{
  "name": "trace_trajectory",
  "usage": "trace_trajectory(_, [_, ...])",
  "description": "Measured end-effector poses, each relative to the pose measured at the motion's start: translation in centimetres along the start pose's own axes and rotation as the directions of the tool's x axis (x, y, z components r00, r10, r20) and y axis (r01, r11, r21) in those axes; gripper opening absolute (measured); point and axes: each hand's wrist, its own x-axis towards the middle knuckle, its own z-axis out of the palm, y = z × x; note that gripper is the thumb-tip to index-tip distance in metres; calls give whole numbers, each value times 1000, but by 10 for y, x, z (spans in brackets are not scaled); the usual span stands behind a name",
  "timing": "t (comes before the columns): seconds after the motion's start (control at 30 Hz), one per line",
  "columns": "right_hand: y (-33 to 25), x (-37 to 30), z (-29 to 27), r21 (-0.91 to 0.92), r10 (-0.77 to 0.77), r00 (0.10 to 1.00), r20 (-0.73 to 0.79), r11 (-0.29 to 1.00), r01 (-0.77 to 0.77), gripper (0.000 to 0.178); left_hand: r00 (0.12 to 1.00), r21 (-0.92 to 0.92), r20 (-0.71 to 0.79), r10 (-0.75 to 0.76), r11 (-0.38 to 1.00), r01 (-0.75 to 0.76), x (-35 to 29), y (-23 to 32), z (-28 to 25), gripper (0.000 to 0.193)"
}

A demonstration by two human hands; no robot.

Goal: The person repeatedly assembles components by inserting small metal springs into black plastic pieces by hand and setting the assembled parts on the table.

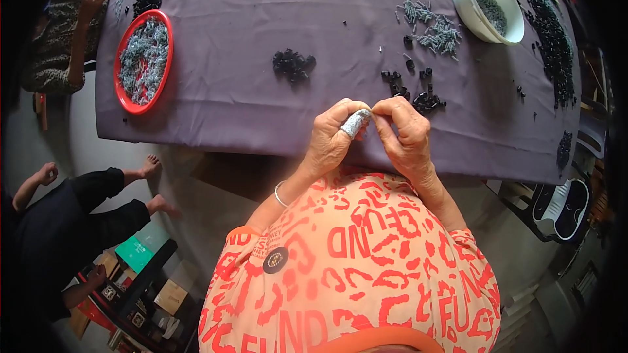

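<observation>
My left hand (pixel 330 136) and my right hand (pixel 407 132) meet over the table's near edge, fingertips pinched close together. Whatever they hold between them is too small to make out. One finger of the left hand wears a whitish-silver wrap (pixel 355 123). Just beyond the right hand lies a loose group of small black parts (pixel 428 100). Further off, a heap of short grey pin-like pieces (pixel 437 31) is spread on the cloth. Ahead of the left hand sits a small pile of black parts (pixel 293 66).
A purple-grey cloth (pixel 222 59) covers the table. A red tray (pixel 168 59) of clear-grey pieces stands left; a white tub (pixel 463 10) of grey pieces stands right. Black parts (pixel 553 46) line the right edge. Two other people (pixel 62 33) are at the left.
</observation>
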Motion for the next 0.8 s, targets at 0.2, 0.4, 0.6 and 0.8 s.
trace_trajectory(0.2, [-3,7,-10,148,138,987,87,978,-150,13,997,-114,70,-16,993,24,8,1,-8,11])
trace_trajectory(0.4, [44,28,-30,-536,20,983,-184,836,-117,17,998,-107,66,12,994,-5,9,-5,-10,10])
trace_trajectory(0.6, [61,34,-25,-744,-25,992,-120,664,-73,20,998,-124,45,-41,991,46,7,-2,-9,10])
trace_trajectory(0.8, [42,16,-34,43,347,926,-151,938,-344,15,999,-163,26,-34,986,38,7,-7,-9,13])
